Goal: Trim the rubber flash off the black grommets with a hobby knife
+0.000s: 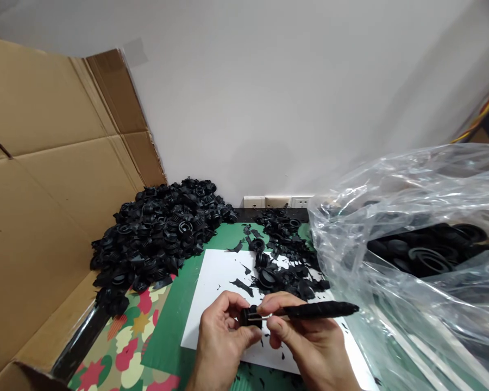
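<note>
My left hand [224,331] is closed around a small black rubber part [250,316], pinched between thumb and fingers above the white sheet [206,288]. In my right hand [305,336] lies a thin metal tool with a black-wrapped handle [320,310], gripped between thumb and fingers. The tool's slim metal end reaches to the black part, and the two hands are close together. Just beyond them, loose black rubber parts and torn scraps [269,277] lie on the sheet. Fingers hide much of the held part and the tool's tip.
A big heap of ribbed black rubber parts [163,228] rises at the left beside a cardboard panel [44,141]. On the right is a clear plastic bag [391,201] with more black parts inside. Wall sockets [277,202] sit behind the green mat [175,309].
</note>
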The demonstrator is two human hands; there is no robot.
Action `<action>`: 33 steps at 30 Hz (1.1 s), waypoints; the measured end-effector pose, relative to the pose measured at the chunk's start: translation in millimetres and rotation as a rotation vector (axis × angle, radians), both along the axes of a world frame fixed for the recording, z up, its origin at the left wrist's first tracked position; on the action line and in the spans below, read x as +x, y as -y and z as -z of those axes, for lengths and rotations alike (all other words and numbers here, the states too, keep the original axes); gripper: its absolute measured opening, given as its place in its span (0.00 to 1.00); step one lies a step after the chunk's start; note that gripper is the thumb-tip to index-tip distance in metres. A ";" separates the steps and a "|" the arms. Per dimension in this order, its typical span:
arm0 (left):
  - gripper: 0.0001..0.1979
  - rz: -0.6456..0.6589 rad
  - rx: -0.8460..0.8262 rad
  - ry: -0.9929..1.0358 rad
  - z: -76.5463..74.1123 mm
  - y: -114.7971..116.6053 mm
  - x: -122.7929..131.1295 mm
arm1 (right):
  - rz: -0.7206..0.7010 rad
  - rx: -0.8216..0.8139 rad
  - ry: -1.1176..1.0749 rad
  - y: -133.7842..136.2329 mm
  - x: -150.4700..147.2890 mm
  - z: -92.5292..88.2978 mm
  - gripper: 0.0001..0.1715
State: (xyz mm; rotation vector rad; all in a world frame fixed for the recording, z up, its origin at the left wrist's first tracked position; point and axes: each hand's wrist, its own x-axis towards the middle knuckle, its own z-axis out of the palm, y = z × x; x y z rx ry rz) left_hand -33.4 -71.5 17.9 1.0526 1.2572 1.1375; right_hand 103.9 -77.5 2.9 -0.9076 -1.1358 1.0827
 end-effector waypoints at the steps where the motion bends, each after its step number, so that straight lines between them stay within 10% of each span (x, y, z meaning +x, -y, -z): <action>1: 0.13 0.003 -0.004 0.007 0.3 -0.7 0.4 | 0.009 -0.005 -0.015 0.6 -1.4 -0.6 0.10; 21: 0.11 -0.045 0.129 -0.161 6.2 -0.4 0.2 | 0.036 0.089 0.051 -0.5 -1.9 2.9 0.10; 28: 0.11 -0.045 0.034 -0.135 5.5 0.6 1.2 | -0.035 0.505 0.487 -0.1 0.8 -0.9 0.11; 33: 0.08 -0.012 0.136 -0.138 4.9 8.8 4.0 | 0.321 0.709 0.679 -3.3 16.1 -0.7 0.12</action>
